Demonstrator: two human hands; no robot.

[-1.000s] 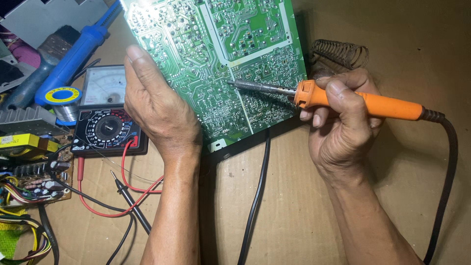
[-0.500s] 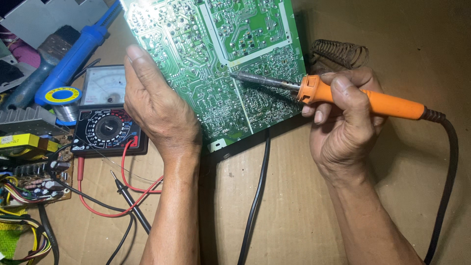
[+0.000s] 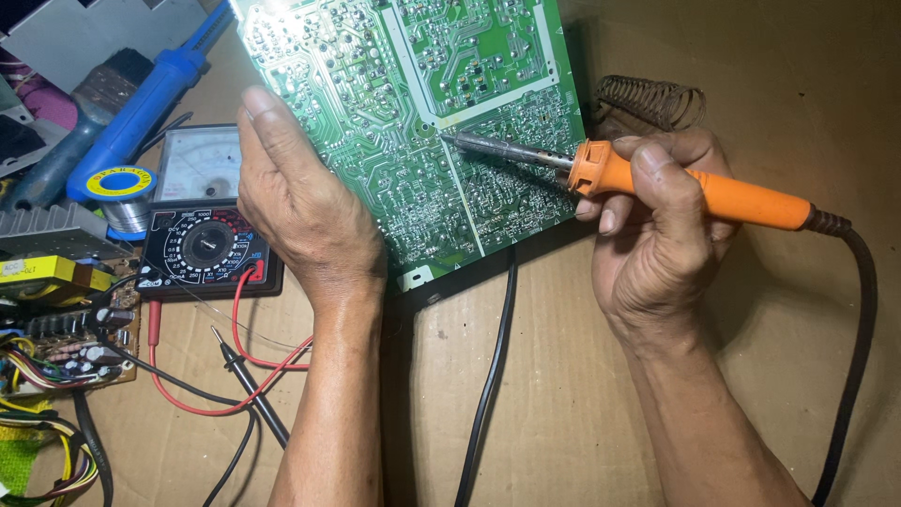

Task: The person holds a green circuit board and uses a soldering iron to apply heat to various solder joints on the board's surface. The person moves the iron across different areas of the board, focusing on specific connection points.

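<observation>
Right hand (image 3: pixel 657 235) is wrapped around the orange-handled soldering iron (image 3: pixel 694 188), pen-style, its metal tip touching the solder side of the big green printed circuit board (image 3: pixel 413 122) near the middle. Left hand (image 3: pixel 300 207) lies mostly flat with fingers together, bracing the board's left edge without gripping anything. Black analog multimeter (image 3: pixel 202 239) with red and black probe leads sits just left, on the cardboard-covered desk (image 3: pixel 582 394).
</observation>
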